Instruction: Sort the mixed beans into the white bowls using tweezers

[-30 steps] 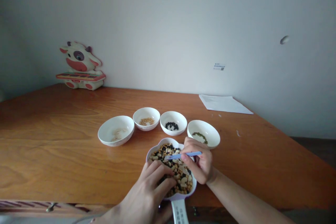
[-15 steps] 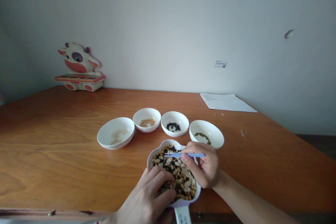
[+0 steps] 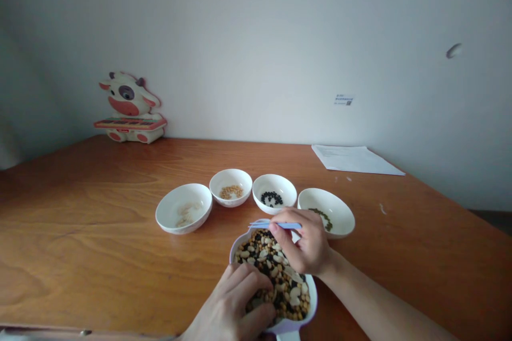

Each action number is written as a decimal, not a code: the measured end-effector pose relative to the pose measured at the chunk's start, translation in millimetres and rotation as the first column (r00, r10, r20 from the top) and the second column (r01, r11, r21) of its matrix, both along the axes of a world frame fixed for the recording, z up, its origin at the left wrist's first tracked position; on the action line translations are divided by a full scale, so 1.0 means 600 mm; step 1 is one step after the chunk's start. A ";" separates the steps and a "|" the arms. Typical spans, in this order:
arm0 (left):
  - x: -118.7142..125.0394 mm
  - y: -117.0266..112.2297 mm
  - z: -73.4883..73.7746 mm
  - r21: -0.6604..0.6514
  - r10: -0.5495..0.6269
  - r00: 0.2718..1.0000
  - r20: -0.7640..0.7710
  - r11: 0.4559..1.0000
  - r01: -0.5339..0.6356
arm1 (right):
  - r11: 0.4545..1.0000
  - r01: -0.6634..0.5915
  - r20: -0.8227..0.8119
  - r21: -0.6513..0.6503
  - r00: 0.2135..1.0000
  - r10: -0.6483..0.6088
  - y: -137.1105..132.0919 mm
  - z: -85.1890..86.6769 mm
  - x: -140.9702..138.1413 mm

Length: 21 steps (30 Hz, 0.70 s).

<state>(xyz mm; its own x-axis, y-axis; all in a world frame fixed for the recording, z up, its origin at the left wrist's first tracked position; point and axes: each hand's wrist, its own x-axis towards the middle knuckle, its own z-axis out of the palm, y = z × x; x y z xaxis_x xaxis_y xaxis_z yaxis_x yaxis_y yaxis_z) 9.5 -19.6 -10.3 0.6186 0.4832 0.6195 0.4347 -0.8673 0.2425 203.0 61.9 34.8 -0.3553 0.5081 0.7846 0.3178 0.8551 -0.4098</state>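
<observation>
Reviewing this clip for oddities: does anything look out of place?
A small pale fleck lies on the wooden table, to the right of the bowl of green pulses. It sits apart, possibly a stray bit; too small to tell. The wall also bears a grey oval mark.

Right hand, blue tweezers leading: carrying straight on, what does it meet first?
Probably the white bowl of pale seeds, off to the left, past the tips of the blue tweezers in the right hand. Depth is unclear; they could pass just short of it.
</observation>
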 end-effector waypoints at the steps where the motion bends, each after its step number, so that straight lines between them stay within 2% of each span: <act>1: 0.001 0.000 0.002 0.003 0.008 1.000 -0.007 1.000 -0.008 | 1.000 0.007 0.011 0.010 1.000 -0.007 -0.001 -0.002 0.002; 5: 0.006 -0.002 0.003 -0.003 0.063 0.995 -0.074 0.998 -0.063 | 1.000 0.025 0.020 0.012 0.999 -0.026 -0.007 -0.009 0.016; 9: 0.009 -0.004 0.002 0.003 0.113 0.989 -0.097 0.994 -0.114 | 0.999 0.009 0.081 -0.041 0.997 -0.005 -0.013 -0.014 0.026; 15: 0.004 -0.007 0.008 -0.008 0.097 0.987 -0.132 0.995 -0.099 | 0.986 -0.045 0.123 -0.163 0.990 0.065 -0.020 -0.022 0.023; 21: -0.001 -0.006 0.008 0.011 0.089 0.989 -0.118 0.996 -0.088 | 0.978 -0.043 0.108 -0.202 0.992 0.066 -0.020 -0.025 0.017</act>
